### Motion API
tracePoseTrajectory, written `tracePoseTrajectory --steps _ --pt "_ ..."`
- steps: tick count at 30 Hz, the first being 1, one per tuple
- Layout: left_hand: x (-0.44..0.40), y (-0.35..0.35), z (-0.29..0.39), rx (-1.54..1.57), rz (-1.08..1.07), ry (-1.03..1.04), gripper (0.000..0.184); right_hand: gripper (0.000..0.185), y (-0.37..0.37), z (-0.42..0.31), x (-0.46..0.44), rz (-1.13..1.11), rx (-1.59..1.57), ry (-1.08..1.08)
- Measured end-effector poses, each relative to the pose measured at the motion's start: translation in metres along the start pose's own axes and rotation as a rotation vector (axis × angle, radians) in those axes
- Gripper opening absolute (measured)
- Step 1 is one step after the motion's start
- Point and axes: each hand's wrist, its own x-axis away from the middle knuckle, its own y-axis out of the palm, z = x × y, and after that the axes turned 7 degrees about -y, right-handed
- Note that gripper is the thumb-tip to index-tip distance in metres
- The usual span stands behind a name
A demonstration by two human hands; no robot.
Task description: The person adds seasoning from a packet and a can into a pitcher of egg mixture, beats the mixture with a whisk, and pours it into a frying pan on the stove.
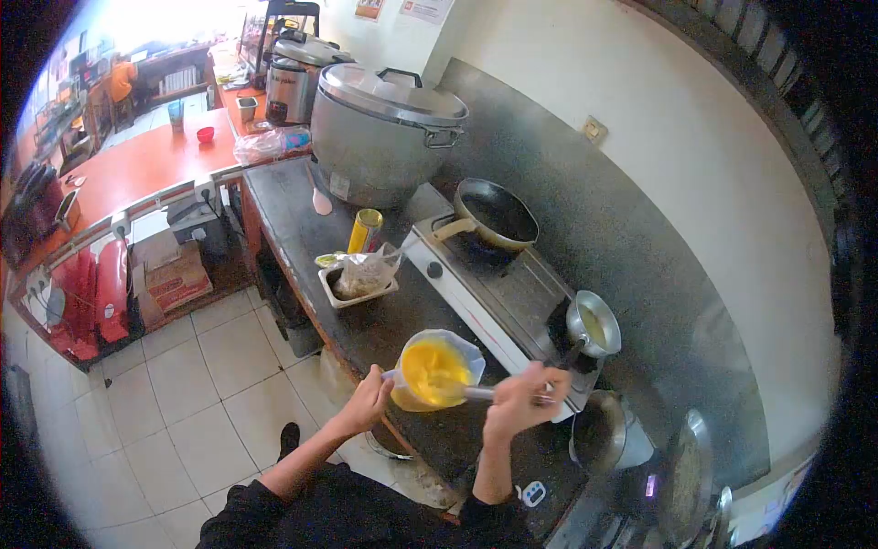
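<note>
A translucent plastic jug (pixel 475 354) with yellow liquid (pixel 430 368) inside is held over the front edge of the dark counter. My left hand (pixel 369 399) is closed round the jug's handle on its left side. In my right hand (pixel 523 403) is a whisk (pixel 479 393), its handle gripped in closed fingers and its far end down in the yellow liquid. The whisk's head is blurred and partly hidden by the liquid. Behind the jug stands a two-burner stove (pixel 494 316).
A dark frying pan (pixel 498 212) and a small saucepan (pixel 594 325) sit on the stove. Left of it are a metal tray (pixel 373 297) with a plastic bag, a yellow can (pixel 365 231), a pink spoon (pixel 321 200) and a large rice cooker (pixel 375 137). A white timer (pixel 533 494) lies near my right forearm.
</note>
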Motion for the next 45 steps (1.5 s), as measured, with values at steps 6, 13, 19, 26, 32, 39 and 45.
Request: tracePoseTrajectory --steps 6,13,19,26,32,39,45 --pt "-0.005 0.001 -0.007 0.053 -0.034 -0.022 0.042 0.016 -0.023 0.070 0.022 -0.197 0.368 -0.256" --pt "0.004 0.001 -0.002 -0.003 0.012 -0.002 0.038 0.021 -0.025 0.080 0.032 -0.199 0.572 -0.392" --pt "0.004 -0.005 0.010 -0.013 0.015 -0.001 0.040 0.022 -0.006 0.022 0.006 -0.003 0.055 -0.106" --pt "0.000 -0.003 0.001 0.019 -0.053 -0.050 0.038 0.014 -0.018 0.053 0.016 -0.135 0.215 -0.111" --pt "0.001 -0.002 0.002 -0.007 0.031 0.029 0.039 0.028 -0.019 0.083 0.039 -0.119 0.356 -0.039" --pt "0.002 -0.001 0.001 0.002 -0.001 -0.009 0.038 0.025 -0.006 0.056 0.023 0.019 0.222 -0.161" --pt "-0.001 -0.003 0.000 0.022 -0.047 0.002 0.037 0.018 -0.002 0.015 0.003 0.039 0.033 -0.008"
